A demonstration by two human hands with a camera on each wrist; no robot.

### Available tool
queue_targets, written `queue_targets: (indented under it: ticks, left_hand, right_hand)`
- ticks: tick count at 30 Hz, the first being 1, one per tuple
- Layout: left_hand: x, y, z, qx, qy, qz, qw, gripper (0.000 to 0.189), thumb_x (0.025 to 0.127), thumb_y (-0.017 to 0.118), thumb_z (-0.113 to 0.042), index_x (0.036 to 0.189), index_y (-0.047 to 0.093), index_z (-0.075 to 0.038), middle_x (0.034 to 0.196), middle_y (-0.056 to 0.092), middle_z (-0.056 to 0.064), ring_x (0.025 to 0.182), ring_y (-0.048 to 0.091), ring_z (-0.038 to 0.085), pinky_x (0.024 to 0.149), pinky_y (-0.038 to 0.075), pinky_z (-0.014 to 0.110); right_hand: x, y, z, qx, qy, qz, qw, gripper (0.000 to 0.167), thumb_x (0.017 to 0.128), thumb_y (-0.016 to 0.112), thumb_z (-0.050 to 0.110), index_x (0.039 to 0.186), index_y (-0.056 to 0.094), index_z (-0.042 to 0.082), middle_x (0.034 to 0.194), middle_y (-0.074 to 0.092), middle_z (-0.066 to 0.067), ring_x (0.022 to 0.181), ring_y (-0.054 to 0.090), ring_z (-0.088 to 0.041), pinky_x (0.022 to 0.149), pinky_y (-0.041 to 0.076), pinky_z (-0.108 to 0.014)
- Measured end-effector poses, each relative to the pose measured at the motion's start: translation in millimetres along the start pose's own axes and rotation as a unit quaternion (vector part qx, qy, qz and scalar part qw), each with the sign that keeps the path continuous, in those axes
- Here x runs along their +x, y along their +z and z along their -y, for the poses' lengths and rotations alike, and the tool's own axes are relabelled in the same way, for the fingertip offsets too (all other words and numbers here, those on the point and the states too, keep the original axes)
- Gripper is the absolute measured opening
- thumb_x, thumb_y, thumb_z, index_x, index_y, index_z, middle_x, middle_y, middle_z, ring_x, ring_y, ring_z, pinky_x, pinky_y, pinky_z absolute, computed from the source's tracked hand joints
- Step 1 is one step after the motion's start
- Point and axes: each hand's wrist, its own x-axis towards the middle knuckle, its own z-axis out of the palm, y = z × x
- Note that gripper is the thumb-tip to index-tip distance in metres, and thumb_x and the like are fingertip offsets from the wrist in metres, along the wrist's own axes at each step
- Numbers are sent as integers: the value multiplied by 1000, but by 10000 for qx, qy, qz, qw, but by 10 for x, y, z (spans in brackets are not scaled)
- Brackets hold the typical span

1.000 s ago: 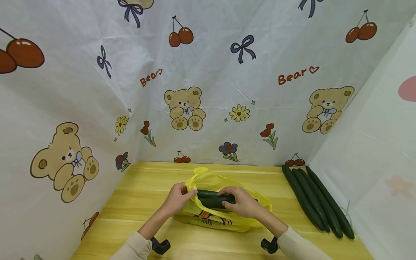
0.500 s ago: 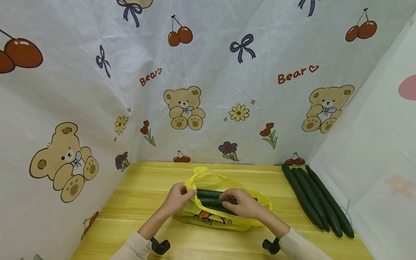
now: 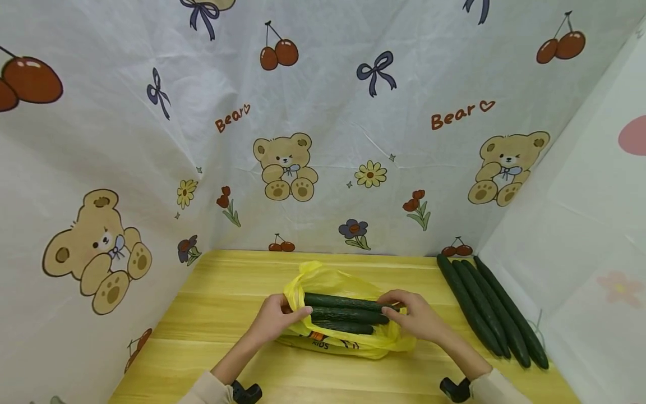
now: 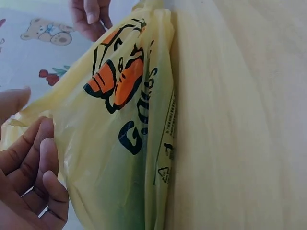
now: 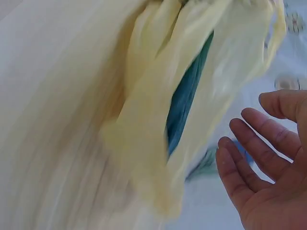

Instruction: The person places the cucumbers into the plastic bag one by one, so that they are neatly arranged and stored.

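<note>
Well, I see the left hand (image 3: 272, 321) pinching the yellow bag (image 3: 388, 345). Right of it, inside, lie three cucumbers (image 3: 345, 316); the right hand (image 3: 420, 317), loosely spread, is beside their far ends.

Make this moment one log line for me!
left hand: grips yellow bag; right hand: by bag's right end, holding nothing; three cucumbers: showing inside bag; four cucumbers: on table, right

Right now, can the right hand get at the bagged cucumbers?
Likely yes: the yellow bag gapes open, the cucumbers show in it, and the right hand, fingers open, is by their ends.
</note>
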Motion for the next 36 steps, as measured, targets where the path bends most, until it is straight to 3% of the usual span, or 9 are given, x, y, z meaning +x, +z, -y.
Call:
queue_targets:
  ticks: [3,7,10,13,16,19,24,32,36]
  left_hand:
    - [-53,14,19,262,-67,-37,9996,36,95,81,-49,91,76,-14,67,61,-1,54,48,6,52,44,25]
    - [-120,6,33,326,-168,-70,9993,34,98,79,-46,94,77,-12,63,54,-4,50,37,7,48,36,23]
    - [-162,-12,28,176,-290,-97,9994,33,99,78,-43,98,78,-11,64,54,-2,50,35,7,47,35,23]
    - [-191,-29,11,9,-296,-75,9995,30,100,78,-41,99,79,-11,70,64,1,52,39,7,49,38,23]
    - [-203,-33,-7,-148,-203,-23,9997,28,102,76,-37,102,79,-9,81,73,5,59,51,8,55,45,24]
    - [-218,-32,-37,-282,-167,6,9995,29,103,75,-35,104,78,-6,86,75,10,65,61,14,58,49,24]
    - [-249,-22,-90,-504,-257,-17,9984,32,103,75,-34,109,76,-2,90,75,12,76,70,23,64,55,29]
    - [-243,-14,-112,-536,-221,-90,9983,29,104,73,-32,107,76,-3,89,73,9,78,70,25,67,58,34]
    - [-238,1,-105,-540,-190,-62,9983,29,105,73,-31,107,75,-2,89,73,8,77,69,21,68,59,33]
  right_hand:
    - [-161,-153,-156,-47,219,-485,9986,21,107,68,17,124,75,7,121,77,-12,104,75,-28,87,63,-33]
    - [-370,-384,-413,-502,1265,-922,9864,25,107,69,24,123,75,6,118,78,-12,99,75,-25,80,61,-34]
    - [-526,-549,-636,-1062,2044,-933,9686,40,107,67,37,127,72,3,118,78,-13,101,74,-29,81,60,-47]
    - [-670,-691,-832,-1406,2442,-857,9557,52,107,66,42,131,67,-4,117,76,-21,102,73,-37,82,58,-57]
    - [-795,-791,-975,-1622,2780,-699,9442,59,105,66,41,135,62,-10,120,72,-29,104,70,-44,82,56,-61]
    - [-883,-824,-1080,-1787,2919,-571,9379,62,102,71,38,135,59,-14,119,69,-34,103,69,-47,79,57,-60]
    - [-947,-789,-1170,-2171,2806,-493,9336,69,94,82,36,129,59,-19,116,64,-39,97,66,-54,80,56,-63]
    - [-983,-748,-1224,-2494,2702,-513,9285,63,90,85,20,127,56,-21,114,59,-43,92,63,-55,75,56,-63]
    - [-1005,-771,-1241,-2431,2871,-473,9253,63,89,85,25,127,58,-18,115,61,-40,92,65,-51,72,56,-61]
